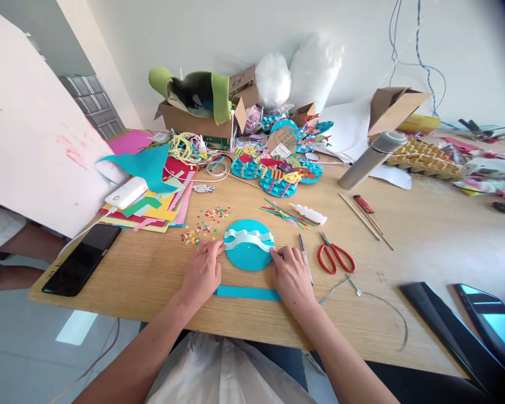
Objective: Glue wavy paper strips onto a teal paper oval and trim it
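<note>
A round blue disc lies on the wooden table, with pale wavy paper strips across its upper half. The fingers of my left hand are closed at the left end of the front strip. On the opposite side, my right hand has its fingers together, pressing on the right end of the same strip. Between my wrists, nearer the table's front edge, a flat blue paper strip lies crosswise. Small coloured paper dots are scattered just behind my left hand.
Red-handled scissors, a pen and a white glue bottle lie right of the disc. Coloured sheets and a black phone are at left. Finished paper crafts, a grey flask and boxes stand behind.
</note>
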A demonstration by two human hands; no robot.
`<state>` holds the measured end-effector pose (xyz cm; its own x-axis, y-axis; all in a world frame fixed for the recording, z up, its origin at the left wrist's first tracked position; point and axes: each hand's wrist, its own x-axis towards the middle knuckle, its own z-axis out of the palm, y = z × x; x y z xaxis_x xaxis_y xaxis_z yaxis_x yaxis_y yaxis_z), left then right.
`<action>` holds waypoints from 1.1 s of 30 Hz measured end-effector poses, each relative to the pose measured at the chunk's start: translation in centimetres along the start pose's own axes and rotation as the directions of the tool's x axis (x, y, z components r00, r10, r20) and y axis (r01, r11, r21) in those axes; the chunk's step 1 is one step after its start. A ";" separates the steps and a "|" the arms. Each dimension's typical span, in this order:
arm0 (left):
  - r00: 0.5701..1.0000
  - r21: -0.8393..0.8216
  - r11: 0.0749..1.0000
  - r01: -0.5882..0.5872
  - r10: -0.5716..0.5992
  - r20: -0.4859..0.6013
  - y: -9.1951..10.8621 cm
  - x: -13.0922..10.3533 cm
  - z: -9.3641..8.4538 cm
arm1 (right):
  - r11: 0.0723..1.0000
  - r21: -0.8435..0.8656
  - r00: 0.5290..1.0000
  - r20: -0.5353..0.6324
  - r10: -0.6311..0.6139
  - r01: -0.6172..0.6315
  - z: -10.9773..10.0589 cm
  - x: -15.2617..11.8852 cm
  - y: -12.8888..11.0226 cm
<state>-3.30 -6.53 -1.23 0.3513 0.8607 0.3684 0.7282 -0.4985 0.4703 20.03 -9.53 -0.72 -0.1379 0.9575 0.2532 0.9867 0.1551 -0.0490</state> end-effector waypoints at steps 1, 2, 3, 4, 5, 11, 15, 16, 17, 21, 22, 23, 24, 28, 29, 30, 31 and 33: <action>1.000 0.009 1.000 -0.005 0.005 0.002 0.0 0.1 0.0 | 1.000 -0.005 1.000 0.003 -0.001 0.001 0.0 0.0 0.0; 1.000 0.017 1.000 -0.012 0.012 0.003 0.1 0.1 0.0 | 1.000 -0.009 1.000 0.008 -0.001 0.001 -0.1 0.0 -0.1; 1.000 0.026 0.999 -0.019 0.019 0.004 0.2 0.2 -0.1 | 1.000 -0.013 1.000 0.014 0.000 0.000 -0.2 0.0 -0.1; 1.000 0.035 0.999 -0.024 0.024 0.006 0.3 0.2 -0.1 | 1.000 -0.016 1.000 0.021 0.001 0.000 -0.2 0.0 -0.2; 1.000 0.044 0.999 -0.028 0.028 0.009 0.4 0.2 -0.1 | 1.000 -0.017 1.000 0.030 0.000 0.000 -0.3 0.1 -0.2; 0.999 0.087 0.995 -0.043 0.043 0.004 0.5 0.2 -0.1 | 1.000 -0.003 0.999 0.041 0.012 -0.012 -0.5 0.2 -0.3; 0.998 0.108 0.992 -0.066 0.068 -0.009 0.4 0.2 0.0 | 0.993 0.105 0.999 0.004 0.053 -0.053 -0.2 0.1 0.0; 0.997 0.119 0.990 -0.071 0.072 -0.010 0.3 0.1 0.1 | 0.987 0.144 0.998 -0.007 0.070 -0.068 -0.1 0.1 0.0; 0.997 0.131 0.989 -0.075 0.077 -0.011 0.3 0.1 0.1 | 0.980 0.184 0.996 -0.017 0.086 -0.081 0.0 0.1 0.1; 0.996 0.158 0.983 -0.089 0.093 -0.018 0.1 0.0 0.3 | 0.942 0.313 0.990 -0.032 0.134 -0.118 0.1 0.2 0.4; 0.995 0.158 0.983 -0.091 0.095 -0.019 0.0 0.0 0.3 | 0.936 0.331 0.989 -0.033 0.143 -0.124 0.1 0.2 0.5; 0.995 0.157 0.983 -0.094 0.098 -0.020 0.0 0.0 0.4 | 0.932 0.340 0.988 -0.036 0.147 -0.127 0.1 0.2 0.5; 0.995 0.155 0.983 -0.095 0.100 -0.021 0.0 0.0 0.4 | 0.932 0.341 0.989 -0.040 0.146 -0.124 0.0 0.2 0.5; 0.995 0.148 0.984 -0.096 0.099 -0.015 -0.1 0.0 0.4 | 0.952 0.292 0.994 -0.036 0.104 -0.089 -0.1 0.0 0.4; 0.995 0.150 0.984 -0.096 0.099 -0.011 -0.1 0.0 0.3 | 0.957 0.278 0.995 -0.030 0.095 -0.083 -0.1 0.0 0.4; 0.995 0.157 0.983 -0.098 0.100 -0.004 0.0 0.0 0.3 | 0.960 0.267 0.995 -0.026 0.092 -0.082 -0.1 0.0 0.3; 0.995 0.167 0.981 -0.103 0.103 0.005 0.0 0.0 0.3 | 0.962 0.262 0.995 -0.024 0.092 -0.082 -0.1 0.0 0.3; 0.993 0.200 0.973 -0.115 0.112 0.023 0.1 0.1 0.2 | 0.960 0.265 0.995 -0.025 0.095 -0.085 0.1 0.1 0.4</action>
<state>-3.05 -6.52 -1.34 0.4441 0.8014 0.4006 0.7861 -0.5631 0.2550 20.39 -9.36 -0.80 -0.0419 0.9615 0.2715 0.9364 0.1325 -0.3249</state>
